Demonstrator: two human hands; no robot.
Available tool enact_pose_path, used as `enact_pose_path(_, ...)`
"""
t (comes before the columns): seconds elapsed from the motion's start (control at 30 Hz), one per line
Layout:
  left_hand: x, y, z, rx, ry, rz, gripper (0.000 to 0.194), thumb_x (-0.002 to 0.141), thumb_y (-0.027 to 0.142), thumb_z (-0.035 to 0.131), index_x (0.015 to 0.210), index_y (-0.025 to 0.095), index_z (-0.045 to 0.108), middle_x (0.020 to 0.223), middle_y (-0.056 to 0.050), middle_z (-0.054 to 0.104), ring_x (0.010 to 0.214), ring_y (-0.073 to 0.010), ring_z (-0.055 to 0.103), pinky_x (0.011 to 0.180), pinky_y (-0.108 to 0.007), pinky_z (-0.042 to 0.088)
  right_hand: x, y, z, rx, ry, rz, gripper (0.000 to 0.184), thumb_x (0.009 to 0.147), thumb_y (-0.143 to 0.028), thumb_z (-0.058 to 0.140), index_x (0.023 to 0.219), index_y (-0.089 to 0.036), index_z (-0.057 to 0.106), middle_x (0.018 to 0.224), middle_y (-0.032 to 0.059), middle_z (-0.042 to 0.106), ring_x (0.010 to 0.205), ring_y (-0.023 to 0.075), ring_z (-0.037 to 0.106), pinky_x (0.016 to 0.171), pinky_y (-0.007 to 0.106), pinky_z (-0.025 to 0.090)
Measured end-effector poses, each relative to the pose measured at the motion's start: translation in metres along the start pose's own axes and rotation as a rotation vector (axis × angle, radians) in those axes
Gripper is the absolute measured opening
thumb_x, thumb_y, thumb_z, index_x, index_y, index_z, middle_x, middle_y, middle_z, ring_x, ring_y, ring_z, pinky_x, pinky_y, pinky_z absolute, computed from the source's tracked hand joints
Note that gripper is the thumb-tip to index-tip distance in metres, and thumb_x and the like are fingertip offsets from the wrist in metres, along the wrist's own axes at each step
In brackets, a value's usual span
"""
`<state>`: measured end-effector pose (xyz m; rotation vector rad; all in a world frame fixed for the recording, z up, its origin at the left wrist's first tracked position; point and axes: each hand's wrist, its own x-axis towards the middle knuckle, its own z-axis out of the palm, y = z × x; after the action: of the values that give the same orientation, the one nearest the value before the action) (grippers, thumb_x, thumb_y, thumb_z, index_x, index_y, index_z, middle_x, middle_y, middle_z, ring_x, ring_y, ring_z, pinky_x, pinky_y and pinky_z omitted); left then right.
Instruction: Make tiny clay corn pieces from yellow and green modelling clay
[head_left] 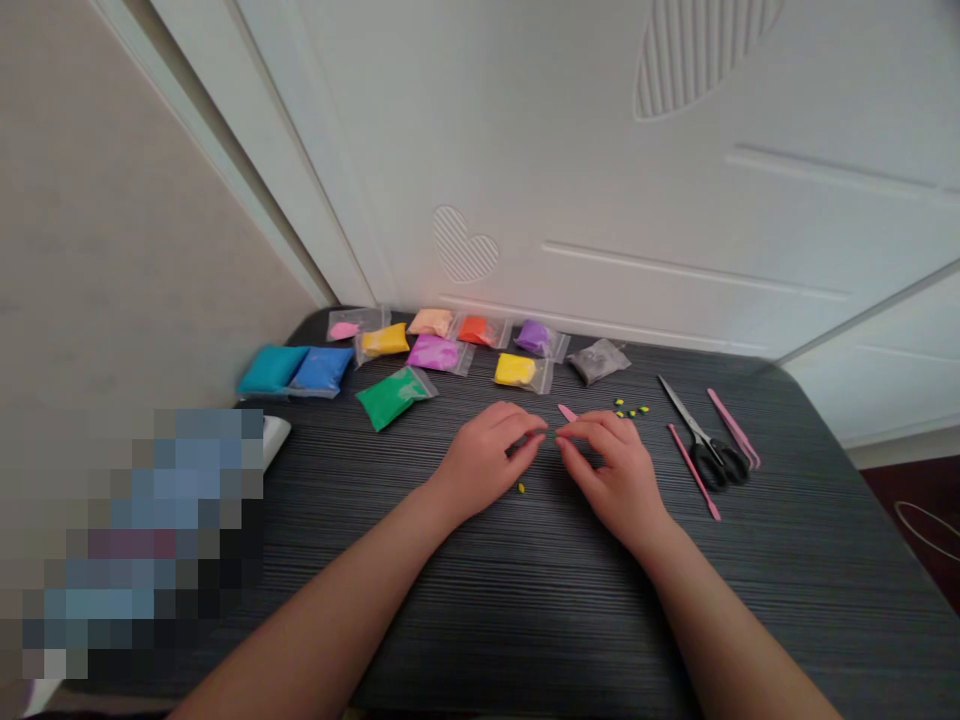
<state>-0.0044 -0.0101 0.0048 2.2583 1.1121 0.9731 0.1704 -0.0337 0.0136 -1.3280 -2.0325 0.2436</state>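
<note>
Forearms (337, 600) frame yellow bit (521, 488), left grip (487, 455) facing right grip (621, 470), packets (391, 398) plain.

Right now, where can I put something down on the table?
Bare table lies between the two forearms and right of the forked pink tool. It's crowded along the white panel with coloured bags, and around the scissors.

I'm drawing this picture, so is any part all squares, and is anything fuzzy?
In the head view, a patch at left is big squares, hiding what's there; in the head view, the tiny yellow-and-green pieces look fuzzy, while the scissors show more clearly.
</note>
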Motion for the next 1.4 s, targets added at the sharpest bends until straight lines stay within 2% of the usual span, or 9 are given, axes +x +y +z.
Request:
enact_pose_path(0.07,0.003,0.000,-0.002,-0.239,-0.044,-0.219,0.019,0.080,0.029,0.049,0.088,0.017,0.060,0.080,-0.002,0.058,0.071,-0.0119,0.052,0.065,-0.024,0.043,0.000,0.000,-0.002,0.004,0.030,-0.013,0.011,0.078,-0.023,0.053,0.086,-0.023,0.060,0.086,0.0029,0.061,0.089,0.0167,0.054,0.077,0.033,0.039)
enact_pose_path(0.17,0.005,0.000,-0.005,-0.661,-0.227,-0.495,0.023,0.077,0.036,0.052,0.085,0.016,0.060,0.063,0.001,0.052,0.053,-0.0073,0.044,0.045,-0.018,0.034,-0.001,0.000,-0.003,0.014,0.063,-0.048,0.012,0.078,-0.022,0.054,0.087,-0.023,0.060,0.086,0.0032,0.060,0.087,0.0161,0.053,0.076,0.033,0.039)
enact_pose_path(0.27,0.005,-0.001,-0.006,-0.936,-0.341,-0.617,0.025,0.074,0.037,0.056,0.081,0.014,0.059,0.056,0.003,0.047,0.044,-0.0036,0.034,0.038,-0.016,0.022,-0.002,0.000,-0.002,0.027,0.086,-0.098,0.013,0.076,-0.020,0.056,0.087,-0.023,0.061,0.084,0.0027,0.060,0.085,0.0156,0.053,0.077,0.033,0.040)
enact_pose_path(0.4,0.004,0.001,-0.007,-1.072,-0.355,-0.679,0.026,0.071,0.037,0.059,0.076,0.011,0.058,0.059,0.001,0.049,0.045,-0.0031,0.034,0.037,-0.016,0.016,-0.003,0.000,0.000,0.041,0.096,-0.126,0.014,0.075,-0.019,0.058,0.087,-0.023,0.062,0.082,0.0020,0.059,0.082,0.0149,0.053,0.075,0.032,0.041)
enact_pose_path(0.5,0.005,0.003,-0.008,-1.106,-0.316,-0.702,0.026,0.069,0.036,0.062,0.076,0.011,0.058,0.064,-0.001,0.051,0.047,-0.0035,0.037,0.037,-0.015,0.015,-0.003,0.001,0.001,0.049,0.078,-0.131,0.015,0.075,-0.020,0.057,0.088,-0.024,0.062,0.081,0.0019,0.059,0.080,0.0147,0.053,0.076,0.033,0.041)
enact_pose_path(0.63,0.005,0.003,-0.007,-1.102,-0.311,-0.714,0.022,0.068,0.032,0.063,0.076,0.012,0.058,0.059,0.001,0.049,0.046,-0.0036,0.036,0.037,-0.015,0.015,-0.003,-0.001,0.000,0.057,0.049,-0.123,0.015,0.075,-0.020,0.056,0.088,-0.025,0.062,0.081,0.0022,0.059,0.081,0.0156,0.053,0.078,0.035,0.042)
enact_pose_path(0.83,0.005,0.001,-0.006,-1.065,-0.255,-0.680,0.020,0.068,0.031,0.063,0.075,0.013,0.059,0.055,0.004,0.046,0.047,-0.0032,0.037,0.038,-0.014,0.019,-0.004,-0.003,-0.002,0.093,0.027,-0.028,0.018,0.076,-0.023,0.055,0.093,-0.023,0.060,0.088,0.0048,0.060,0.091,0.0189,0.053,0.079,0.036,0.042)
enact_pose_path(1.07,0.004,0.000,-0.005,-1.012,-0.186,-0.659,0.023,0.065,0.032,0.066,0.076,0.013,0.061,0.051,0.004,0.045,0.046,-0.0034,0.037,0.040,-0.015,0.022,-0.002,-0.009,0.001,0.137,0.014,0.040,0.013,0.075,-0.025,0.055,0.087,-0.022,0.060,0.081,0.0029,0.060,0.089,0.0188,0.054,0.080,0.036,0.041)
enact_pose_path(1.4,0.005,0.004,-0.006,-0.881,-0.199,-0.635,0.024,0.066,0.035,0.064,0.077,0.014,0.063,0.052,0.004,0.047,0.049,-0.0055,0.040,0.044,-0.017,0.028,-0.003,-0.012,0.001,0.122,0.032,0.061,0.009,0.076,-0.023,0.054,0.083,-0.023,0.059,0.077,0.0013,0.061,0.086,0.0181,0.055,0.079,0.036,0.040)
